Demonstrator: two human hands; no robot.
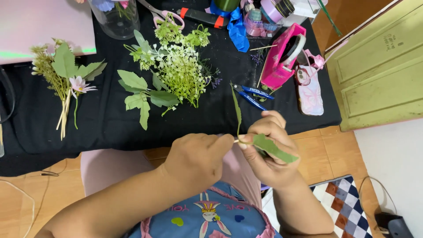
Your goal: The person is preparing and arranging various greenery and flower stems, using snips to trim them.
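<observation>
Pinching a thin stem (238,132) between thumb and forefinger, the left hand (196,158) meets the right hand (269,152) above the lap, just off the desk (105,123) edge. The right fingers (274,121) are pressed together on a green leaf (275,150) joined to that stem. Both wrists angle inward. A clear jar (116,20) at the far edge holds flowers. Green sprigs (176,70), blue snips (253,94), a pink tape dispenser (282,55) and a small flower bunch (66,79) lie on the black cloth.
</observation>
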